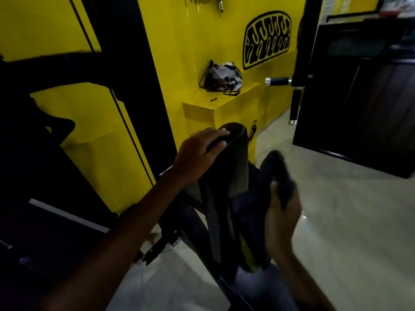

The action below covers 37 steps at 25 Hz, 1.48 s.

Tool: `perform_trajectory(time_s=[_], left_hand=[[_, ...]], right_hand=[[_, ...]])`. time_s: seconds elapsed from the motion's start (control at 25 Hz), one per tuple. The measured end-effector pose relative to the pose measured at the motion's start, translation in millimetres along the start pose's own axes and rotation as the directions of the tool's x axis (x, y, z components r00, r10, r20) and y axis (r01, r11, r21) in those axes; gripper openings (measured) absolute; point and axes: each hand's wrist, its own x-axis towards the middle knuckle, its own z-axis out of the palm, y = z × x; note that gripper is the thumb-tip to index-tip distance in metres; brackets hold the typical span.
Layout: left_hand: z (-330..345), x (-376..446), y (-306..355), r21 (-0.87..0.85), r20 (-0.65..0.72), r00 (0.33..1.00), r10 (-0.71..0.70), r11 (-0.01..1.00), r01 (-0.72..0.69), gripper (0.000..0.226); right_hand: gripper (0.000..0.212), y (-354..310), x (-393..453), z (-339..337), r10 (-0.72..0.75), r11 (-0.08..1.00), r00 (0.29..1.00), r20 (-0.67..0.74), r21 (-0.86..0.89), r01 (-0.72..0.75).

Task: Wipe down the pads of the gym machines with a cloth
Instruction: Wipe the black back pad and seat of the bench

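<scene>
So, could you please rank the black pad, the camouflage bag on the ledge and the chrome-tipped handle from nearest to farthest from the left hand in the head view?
From the left hand:
1. Black pad: directly under the hand, which grips its upper edge.
2. Camouflage bag: above and beyond, on the yellow ledge.
3. Chrome-tipped handle: farthest, up to the right.

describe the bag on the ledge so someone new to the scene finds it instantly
Start at the yellow wall bearing the black oval emblem. Below and left of the emblem, a yellow ledge juts out from the wall. The bag sits on top of it: a small drawstring pouch in a grey-and-white camouflage print with black cords, the only patterned thing among plain yellow and black surfaces.
</scene>
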Motion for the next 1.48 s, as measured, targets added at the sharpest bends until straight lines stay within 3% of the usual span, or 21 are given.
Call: perform_trajectory(time_s=[0.08, 0.16, 0.28, 0.4, 0.48, 0.56, 0.72, 0.84, 0.88, 0.96, 1.0, 1.08, 1.2, 1.36, 1.48], left_hand=[[-8.0, 13.4, 3.9, -0.041, 0.090, 0.993, -0.071, 0.996, 0.075, 0.038], [-11.2, 23.3, 8.0, 0.020, 0.145, 0.984, -0.106, 0.994, 0.104, 0.030], [0.2, 16.1, 12.9, 0.218, 0.088, 0.993, -0.074, 0.975, 0.053, 0.025], [6.8, 9.6, 11.5, 0.255, 0.039, 0.999, -0.028, 0.967, 0.017, 0.034], [2.8, 13.1, 9.8, 0.230, 0.109, 0.994, -0.017, 0.973, -0.009, 0.048], [2.5, 16.5, 6.8, 0.175, 0.161, 0.986, -0.042, 0.984, 0.013, 0.052], [4.5, 15.1, 2.9, -0.005, 0.158, 0.985, -0.069, 0.998, 0.070, 0.043], [3.4, 15.6, 3.7, -0.035, 0.121, 0.991, -0.063, 0.997, 0.068, 0.038], [3.6, 15.0, 4.1, -0.027, 0.118, 0.991, -0.058, 0.998, 0.062, 0.037], [3.8, 15.5, 3.2, -0.006, 0.125, 0.992, -0.034, 0.999, 0.035, 0.040], [3.8, 15.4, 2.9, 0.005, 0.126, 0.992, -0.015, 1.000, 0.014, 0.044], [3.5, 16.1, 1.3, 0.024, 0.119, 0.993, 0.020, 0.999, -0.023, 0.048], [4.3, 17.0, -0.6, 0.042, 0.117, 0.992, 0.039, 0.998, -0.044, 0.049], [7.5, 17.9, -2.9, 0.032, 0.128, 0.991, 0.046, 0.998, -0.051, 0.051], [8.0, 18.7, -2.4, 0.059, 0.111, 0.992, 0.054, 0.996, -0.061, 0.051]], right_hand=[[0.042, 4.1, -38.1, 15.4, -0.022, 1.000, 1.000, 0.016, -0.010, 0.023], [0.035, -0.1, -59.5, 40.9, -0.101, 0.992, 0.993, 0.054, -0.072, 0.105], [0.038, 4.1, -67.2, 69.1, -0.168, 0.969, 0.983, 0.074, -0.168, 0.178], [0.046, 15.7, -73.7, 83.1, -0.204, 0.931, 0.979, 0.029, -0.303, 0.203], [0.047, 22.1, -71.5, 82.5, -0.282, 0.846, 0.959, 0.034, -0.462, 0.265], [0.047, 26.0, -55.9, 79.6, -0.308, 0.836, 0.950, 0.055, -0.462, 0.297], [0.051, 14.8, -34.3, 80.9, -0.181, 0.925, 0.984, -0.002, -0.341, 0.169], [0.052, 16.0, -56.1, 63.8, -0.225, 0.888, 0.968, 0.112, -0.386, 0.251], [0.050, 17.4, -62.4, 52.8, -0.180, 0.886, 0.971, 0.158, -0.402, 0.230], [0.024, 18.1, -77.7, 29.4, 0.026, 0.935, 0.981, 0.190, -0.353, 0.044], [0.010, 12.6, -85.7, 19.6, 0.125, 0.952, 0.976, 0.177, -0.299, -0.068], [0.011, -5.4, -89.6, 18.9, 0.207, 0.957, 0.976, 0.064, -0.218, -0.189], [0.017, -26.8, -67.6, 58.5, 0.130, 0.972, 0.990, -0.054, -0.192, -0.138], [0.052, -21.6, -50.4, 107.0, 0.092, 0.993, 0.957, -0.274, -0.050, -0.110], [0.069, -17.5, -69.2, 117.5, 0.010, 0.968, 0.949, -0.316, -0.234, -0.088]])
